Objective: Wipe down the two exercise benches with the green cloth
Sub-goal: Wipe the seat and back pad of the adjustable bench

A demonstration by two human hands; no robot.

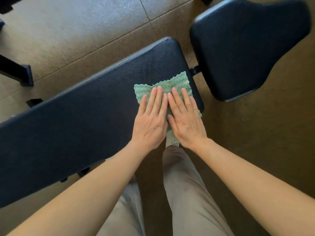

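A long dark navy bench pad [81, 120] runs diagonally from lower left to the centre. The green cloth [172, 82] lies spread flat on its right end. My left hand [151, 118] and my right hand [185, 118] press down on the cloth side by side, fingers straight and pointing away from me. Most of the cloth's near half is hidden under the two hands. A second, shorter navy pad [247, 48] sits at the upper right, apart from the long one across a narrow gap.
A black metal bracket [194, 70] shows in the gap between the two pads. Another machine's black frame foot [22, 74] stands at the far left on the tan tiled floor [85, 31]. My legs in beige trousers [184, 193] stand close against the bench.
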